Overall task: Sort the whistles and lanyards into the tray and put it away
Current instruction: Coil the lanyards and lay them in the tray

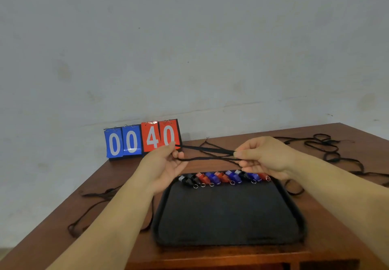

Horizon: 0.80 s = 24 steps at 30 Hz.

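Lanyard (207,149) being held taut between my two hands.
I am pinching it in my left hand (166,164) and right hand (263,158), fingers curled on the cord. Whistles (224,178) are sitting in a row in the tray (231,217), just below my hands. Loose lanyards (328,149) are lying beyond my right wrist and under my left forearm, awaiting sorting. Stowing the tray is outstanding.

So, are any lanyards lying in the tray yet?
No, the tray holds only whistles along its far edge; the left hand and right hand stretch one lanyard.
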Each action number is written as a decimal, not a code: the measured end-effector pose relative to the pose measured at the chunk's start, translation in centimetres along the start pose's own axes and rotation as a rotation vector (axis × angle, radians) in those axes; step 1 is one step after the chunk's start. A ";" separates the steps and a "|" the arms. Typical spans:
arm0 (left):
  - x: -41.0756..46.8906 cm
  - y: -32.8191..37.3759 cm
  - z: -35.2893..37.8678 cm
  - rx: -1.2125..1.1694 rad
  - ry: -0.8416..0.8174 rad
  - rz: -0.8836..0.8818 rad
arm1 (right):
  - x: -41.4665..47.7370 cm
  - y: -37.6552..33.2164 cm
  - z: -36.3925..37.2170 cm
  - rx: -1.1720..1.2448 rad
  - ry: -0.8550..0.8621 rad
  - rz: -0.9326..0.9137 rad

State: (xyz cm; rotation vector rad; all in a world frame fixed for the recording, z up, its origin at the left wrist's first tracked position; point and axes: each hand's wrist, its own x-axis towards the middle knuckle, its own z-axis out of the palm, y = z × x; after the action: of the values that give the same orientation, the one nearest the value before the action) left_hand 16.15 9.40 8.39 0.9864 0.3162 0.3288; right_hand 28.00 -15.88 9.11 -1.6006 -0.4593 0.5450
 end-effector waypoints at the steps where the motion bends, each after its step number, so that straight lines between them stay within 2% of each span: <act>1: 0.0 -0.4 -0.6 0.070 0.003 -0.006 | 0.1 0.5 -0.2 -0.010 0.009 0.003; 4: -0.1 -1.4 -2.3 0.363 0.044 -0.019 | 0.3 2.0 -0.7 -0.065 0.031 0.021; 8: -1.6 -2.6 -3.1 0.851 0.078 0.103 | -0.2 4.0 -1.3 -0.211 0.011 0.004; 13: -2.4 -4.1 -4.8 1.240 -0.046 0.180 | -1.2 5.6 -1.3 -0.652 -0.083 -0.060; 16: -2.6 -4.9 -5.7 1.523 -0.154 0.178 | -1.8 6.4 -1.2 -0.881 -0.233 -0.059; 19: -3.1 -5.5 -6.1 1.646 -0.251 0.183 | -2.5 7.2 -0.8 -1.026 -0.299 -0.098; 24: -3.9 -5.6 -6.4 1.766 -0.340 0.207 | -2.9 8.0 -0.2 -1.098 -0.300 -0.145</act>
State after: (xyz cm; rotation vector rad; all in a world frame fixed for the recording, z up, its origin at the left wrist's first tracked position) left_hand 10.76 9.84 0.79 2.7833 0.1254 -0.0314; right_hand 25.57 -18.56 1.39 -2.4963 -1.2337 0.4333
